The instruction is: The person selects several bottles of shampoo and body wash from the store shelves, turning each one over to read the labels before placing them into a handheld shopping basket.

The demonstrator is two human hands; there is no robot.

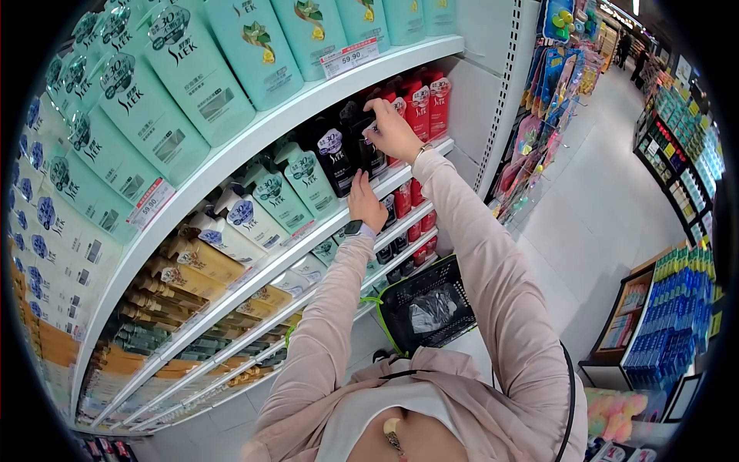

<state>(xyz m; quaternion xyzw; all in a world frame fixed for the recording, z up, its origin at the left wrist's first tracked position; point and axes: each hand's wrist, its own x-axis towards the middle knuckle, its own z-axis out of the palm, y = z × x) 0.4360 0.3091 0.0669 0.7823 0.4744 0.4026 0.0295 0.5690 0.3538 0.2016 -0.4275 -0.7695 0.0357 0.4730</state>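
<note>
Both hands are at a row of bottles on the second shelf. My right hand (390, 132) is curled round the upper part of a black bottle (375, 158), its fingers near the top. Lower down, my left hand (366, 202), with a dark watch at the wrist, rests its fingers against the lower front of the black bottles. Another black bottle (333, 154) with a pale label stands just left of it. Red bottles (439, 104) are on the right, and light green bottles (308, 179) on the left.
Large mint bottles (192, 73) fill the shelf above, whose white edge (285, 106) overhangs the row. A black basket (391, 308) with a green rim and clear plastic inside is below my arms. Hanging goods (539, 115) flank the aisle floor (593, 169).
</note>
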